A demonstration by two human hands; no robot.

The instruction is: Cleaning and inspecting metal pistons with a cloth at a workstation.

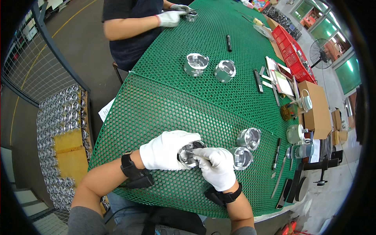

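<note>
Clearly, fingers (191, 137) hold a piston (186, 155); paper (105, 111) bears writing.

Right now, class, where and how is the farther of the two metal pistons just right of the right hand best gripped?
Probably grip the farther piston across the left and right sides of its outer wall, coming from above. Its hollow end faces up, those sides look clear, and the nearer piston crowds its near side.
</note>
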